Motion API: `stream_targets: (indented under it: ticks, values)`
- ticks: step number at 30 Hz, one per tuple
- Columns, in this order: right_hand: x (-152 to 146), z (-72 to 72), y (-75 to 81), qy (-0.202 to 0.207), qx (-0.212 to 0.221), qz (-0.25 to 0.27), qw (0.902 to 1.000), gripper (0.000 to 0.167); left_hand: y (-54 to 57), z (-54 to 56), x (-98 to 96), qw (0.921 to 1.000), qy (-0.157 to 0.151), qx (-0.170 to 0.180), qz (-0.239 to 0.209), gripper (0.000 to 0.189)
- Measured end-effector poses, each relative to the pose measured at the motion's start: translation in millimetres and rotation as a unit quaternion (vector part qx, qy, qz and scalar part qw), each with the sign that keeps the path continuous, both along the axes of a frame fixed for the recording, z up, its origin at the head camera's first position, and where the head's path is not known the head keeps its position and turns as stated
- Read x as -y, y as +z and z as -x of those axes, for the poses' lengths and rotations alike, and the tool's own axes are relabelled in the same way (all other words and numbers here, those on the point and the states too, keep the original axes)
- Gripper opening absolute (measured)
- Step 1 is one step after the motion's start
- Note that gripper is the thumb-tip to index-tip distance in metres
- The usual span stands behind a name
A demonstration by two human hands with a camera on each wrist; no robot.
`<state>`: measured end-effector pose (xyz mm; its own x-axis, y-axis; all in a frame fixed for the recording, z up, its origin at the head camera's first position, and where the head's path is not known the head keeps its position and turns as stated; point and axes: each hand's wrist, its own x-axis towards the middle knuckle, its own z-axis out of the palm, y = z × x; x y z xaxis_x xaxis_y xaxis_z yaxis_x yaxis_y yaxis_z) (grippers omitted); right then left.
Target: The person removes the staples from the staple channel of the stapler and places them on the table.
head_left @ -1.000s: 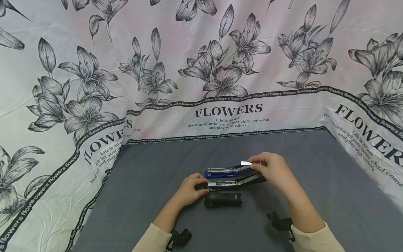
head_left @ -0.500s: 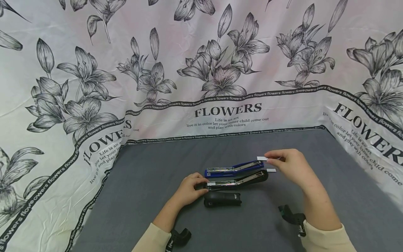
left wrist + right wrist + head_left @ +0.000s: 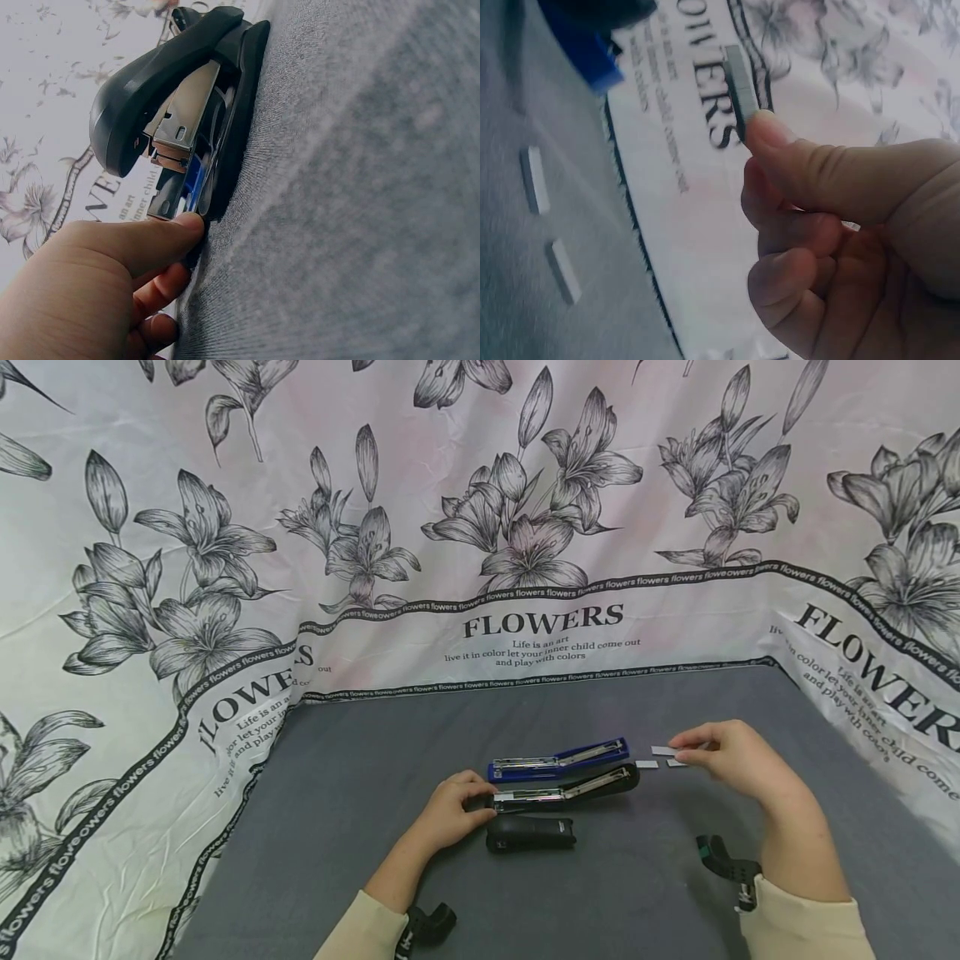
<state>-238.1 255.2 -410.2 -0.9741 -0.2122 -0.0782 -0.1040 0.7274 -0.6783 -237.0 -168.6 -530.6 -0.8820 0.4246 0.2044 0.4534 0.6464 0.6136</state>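
My left hand (image 3: 453,812) pinches the left end of an opened black stapler (image 3: 525,798), whose magazine lies exposed. An opened blue stapler (image 3: 525,768) lies just behind it. Nearer to me rests a closed-up black stapler (image 3: 165,82), large in the left wrist view and partly covering what the left fingers grip. Off to the right, my right hand (image 3: 738,762) pinches a strip of staples (image 3: 740,90) by one end, between thumb and index finger. Two more staple strips, one by the black stapler's tip (image 3: 647,765) and another below the right fingertips (image 3: 677,763), lie on the table.
Grey cloth (image 3: 360,752) covers the table. A white flower-printed curtain (image 3: 540,635) rises along its back and both sides. Dark camera mounts (image 3: 431,927) sit on both wrists, close over the cloth.
The right hand has moved right, away from the opened staplers, carrying a staple strip, and then lowered slightly. Two loose strips now show on the table. The left hand has stayed in place.
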Motion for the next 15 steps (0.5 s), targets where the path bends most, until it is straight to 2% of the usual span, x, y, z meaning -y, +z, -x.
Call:
stream_targets:
  ticks: [6,15]
  values:
    - [-12.5,7.0,-13.8,0.020,0.056,0.009,0.9982,0.027,-1.7,0.9,0.8,1.0000,-0.002,-0.002,0.002,0.027]
    - [-8.9,17.3,-39.4,0.073,0.076,0.015,0.9943,0.019,-2.1,1.0,1.0,1.0000,-0.001,-0.001,0.005,0.027]
